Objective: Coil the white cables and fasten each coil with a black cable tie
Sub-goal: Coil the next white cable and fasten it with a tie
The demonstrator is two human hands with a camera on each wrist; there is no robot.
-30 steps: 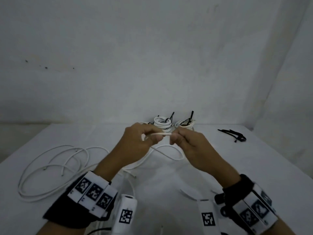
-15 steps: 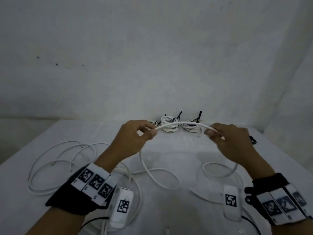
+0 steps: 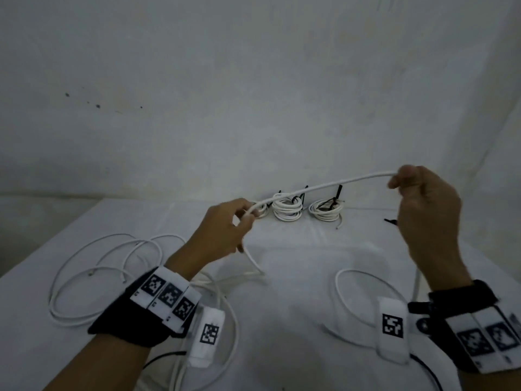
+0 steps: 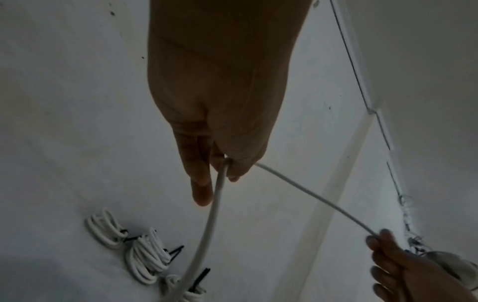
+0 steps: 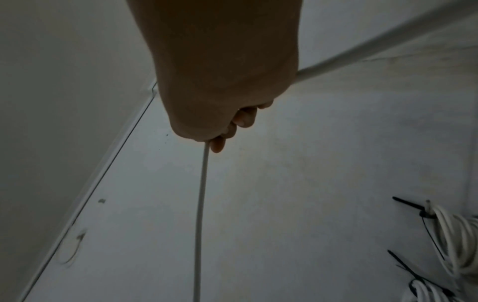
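Now both hands pinch the white cable: left hand at 9 o'clock, right hand at 3, well apart above the desk. Better to keep the span taut and loops even, away from the tied coils at 12.

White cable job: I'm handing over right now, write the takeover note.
Left hand pinches the white cable; right hand grips it further along, raised, so a straight span runs between them.
The rest of it trails in loops on the table.
Done: three tied coils at the table's far edge.
More loose cable lies at left; spare black cable ties sit behind the right hand.
Left: coil the held cable, tie it, then the loose one.
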